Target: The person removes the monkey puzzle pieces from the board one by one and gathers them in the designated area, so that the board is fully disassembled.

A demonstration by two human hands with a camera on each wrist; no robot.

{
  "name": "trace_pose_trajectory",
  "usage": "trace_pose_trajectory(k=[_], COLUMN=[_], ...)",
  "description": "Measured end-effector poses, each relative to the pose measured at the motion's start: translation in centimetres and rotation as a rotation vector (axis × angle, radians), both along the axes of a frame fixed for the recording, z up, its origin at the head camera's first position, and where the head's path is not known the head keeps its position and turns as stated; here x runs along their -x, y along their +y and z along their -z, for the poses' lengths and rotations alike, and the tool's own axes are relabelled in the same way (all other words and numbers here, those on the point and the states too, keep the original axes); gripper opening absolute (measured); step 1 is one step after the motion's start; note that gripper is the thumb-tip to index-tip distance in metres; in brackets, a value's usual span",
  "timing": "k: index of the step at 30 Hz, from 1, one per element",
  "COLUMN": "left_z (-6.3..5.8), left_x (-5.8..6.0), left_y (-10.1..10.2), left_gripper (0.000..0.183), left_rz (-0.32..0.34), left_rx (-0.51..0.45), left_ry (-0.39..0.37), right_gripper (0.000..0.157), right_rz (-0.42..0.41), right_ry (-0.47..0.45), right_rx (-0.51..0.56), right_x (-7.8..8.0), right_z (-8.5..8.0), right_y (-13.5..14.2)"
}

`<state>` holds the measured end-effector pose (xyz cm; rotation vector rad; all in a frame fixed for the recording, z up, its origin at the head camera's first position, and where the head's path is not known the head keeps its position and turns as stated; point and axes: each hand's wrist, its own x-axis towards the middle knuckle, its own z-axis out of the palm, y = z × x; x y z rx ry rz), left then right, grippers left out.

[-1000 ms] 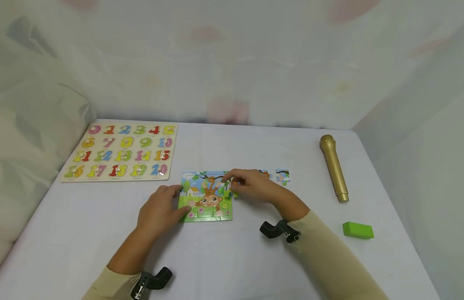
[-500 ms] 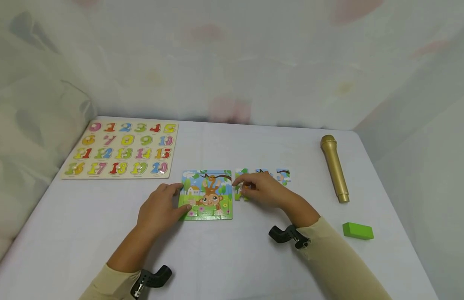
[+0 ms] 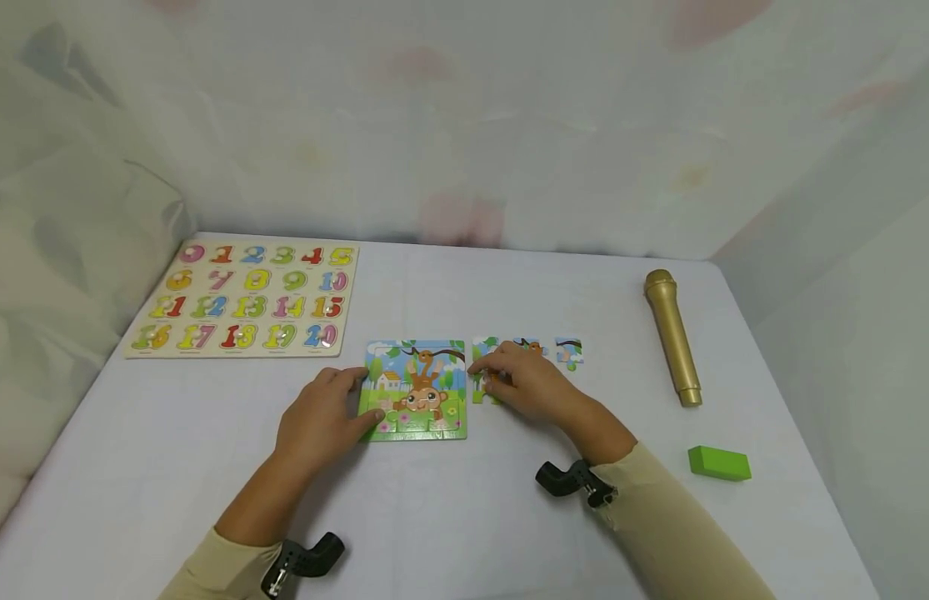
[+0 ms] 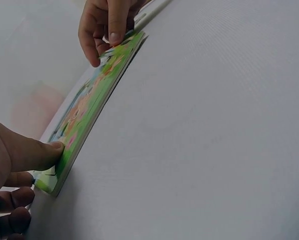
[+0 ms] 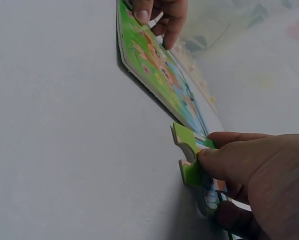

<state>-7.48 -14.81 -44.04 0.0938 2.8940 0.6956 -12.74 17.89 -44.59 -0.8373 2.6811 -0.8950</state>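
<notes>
A monkey jigsaw puzzle (image 3: 415, 379) in a square board lies mid-table. My left hand (image 3: 322, 421) holds its left side, thumb (image 4: 49, 152) on the picture and forefinger at the edge. Just right of the board, my right hand (image 3: 527, 383) pinches a puzzle piece (image 3: 482, 343) with green and sky-blue print, partly covered by the fingers. In the right wrist view, the thumb presses on that piece (image 5: 191, 173), whose notched green end points away from the hand. Two more pieces lie beyond the right hand: one with brown print (image 3: 535, 346), one with a branch (image 3: 569, 352).
At the back left lies a wooden number board (image 3: 239, 304) with colourful numerals. A gold microphone (image 3: 672, 337) lies on the right, with a green block (image 3: 719, 463) nearer the front. Pale fabric (image 3: 449, 125) hangs behind the white table (image 3: 434, 525).
The right hand has moved right with its piece, from over the board's right edge to beside the board, and has since stayed nearly still. The left hand keeps its place on the board.
</notes>
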Motion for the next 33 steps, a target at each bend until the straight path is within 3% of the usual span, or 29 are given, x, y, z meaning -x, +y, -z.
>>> trace_pose_trajectory(k=[13,22,33], left_z=[0.2,0.1,0.7], left_x=[-0.3,-0.5,-0.4], left_y=[-0.2,-0.4,0.5], left_gripper=[0.073,0.072,0.063], left_rz=[0.004,0.017,0.069], left_rx=[-0.003,-0.031,-0.100], left_ry=[0.007,0.036,0.134], right_gripper=[0.030,0.035,0.035], right_rz=[-0.001,-0.011,-0.009], right_ry=[0.020,-0.026,-0.142], right_rx=[-0.047,0.037,0.141], right_x=[-0.3,0.1,1.3], right_z=[0.0,-0.3,-1.7], right_y=[-0.1,0.2,-0.7])
